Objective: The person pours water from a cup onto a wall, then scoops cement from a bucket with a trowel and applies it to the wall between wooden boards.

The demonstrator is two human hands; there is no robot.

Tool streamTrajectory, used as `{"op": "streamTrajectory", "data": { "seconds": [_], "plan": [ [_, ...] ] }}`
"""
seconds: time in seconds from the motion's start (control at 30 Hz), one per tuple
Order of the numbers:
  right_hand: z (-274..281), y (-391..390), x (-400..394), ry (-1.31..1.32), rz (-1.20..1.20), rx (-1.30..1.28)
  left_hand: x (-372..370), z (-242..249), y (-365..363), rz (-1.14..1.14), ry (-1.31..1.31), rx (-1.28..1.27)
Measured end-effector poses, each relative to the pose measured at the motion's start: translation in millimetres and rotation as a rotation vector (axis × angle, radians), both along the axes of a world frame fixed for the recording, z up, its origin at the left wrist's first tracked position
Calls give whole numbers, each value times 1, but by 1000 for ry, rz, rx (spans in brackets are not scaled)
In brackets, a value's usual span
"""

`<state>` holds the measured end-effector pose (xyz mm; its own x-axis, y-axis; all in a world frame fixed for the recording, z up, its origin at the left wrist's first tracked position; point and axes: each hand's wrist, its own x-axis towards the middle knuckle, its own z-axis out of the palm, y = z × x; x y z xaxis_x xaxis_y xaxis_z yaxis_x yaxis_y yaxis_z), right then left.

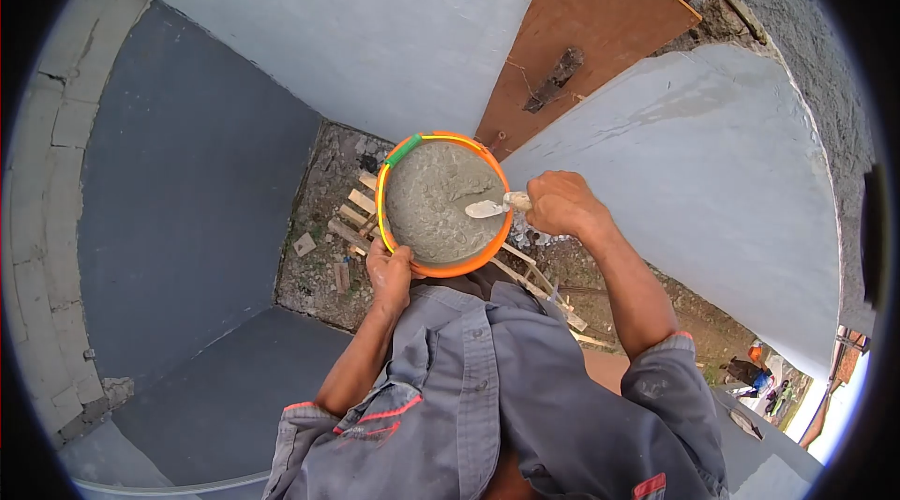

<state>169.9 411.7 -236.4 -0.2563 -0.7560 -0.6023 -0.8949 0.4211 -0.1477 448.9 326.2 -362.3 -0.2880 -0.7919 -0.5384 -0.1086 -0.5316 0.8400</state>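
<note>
An orange bucket (450,268) full of wet grey mortar (436,205) is in front of my body, with a yellow and green handle (405,151) lying along its left rim. My left hand (389,270) grips the bucket's rim at the lower left, its fingers partly hidden beneath the edge. In my right hand (560,203) is a trowel (487,209), held by its pale handle at the right rim. The trowel's small blade lies over the mortar, close to the surface.
Light grey walls (347,22) rise ahead and to the right (694,153), with a brown board (591,17) between them. A darker wall (187,181) stands at left. Wooden slats (354,214) and rubble (323,172) lie far below. Clutter (755,373) shows at lower right.
</note>
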Motion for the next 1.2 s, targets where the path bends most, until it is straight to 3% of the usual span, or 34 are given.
{"op": "streamTrajectory", "data": {
  "seconds": [0.13,0.27,0.37,0.47,0.63,0.73,0.87,0.9,1.2],
  "plan": [
    [42,5,-12,255,303,-168,-2,1,-5,-5,9,14],
    [32,8,-27,401,259,-185,-4,2,-6,-32,35,25],
    [25,8,-41,359,376,-194,-4,1,-6,-19,40,58],
    [-12,11,-46,536,469,-291,-1,-3,-3,-20,33,29],
    [-72,-1,-2,16,174,20,-4,1,1,6,28,33],
    [-79,12,8,-161,44,-22,-3,3,-1,-5,40,43],
    [-85,23,15,-260,-39,-19,0,2,3,-11,48,53],
    [-105,30,23,-275,-22,-166,-1,2,5,-20,28,37],
    [-85,46,33,-294,-191,-168,6,-9,3,-67,8,13]
  ]
}}
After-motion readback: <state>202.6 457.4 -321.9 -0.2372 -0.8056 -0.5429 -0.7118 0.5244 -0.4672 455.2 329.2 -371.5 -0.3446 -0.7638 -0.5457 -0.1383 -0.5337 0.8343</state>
